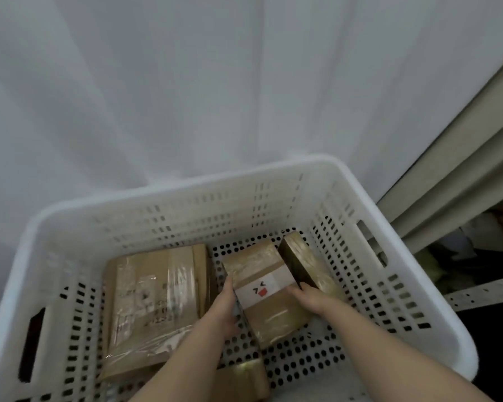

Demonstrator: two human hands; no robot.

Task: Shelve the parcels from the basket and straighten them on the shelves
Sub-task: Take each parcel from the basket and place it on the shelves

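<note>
Cardboard, white-labelled, the parcel [262,288] lies in the middle of the basket [215,216], its left edge grasped by the left grip [225,307], its right edge by the right grip [305,295]. Pick-up is judged in hand; a lift clear of the basket wall is called for next.

Left hand [225,307] fingers: hidden under the gripped parcel [273,314]
Right hand [308,297] fingers: hidden likewise
Label [263,289] between the hands: print unreadable
Box [244,381] nearer than the grip: partly behind left forearm [186,364]
</note>
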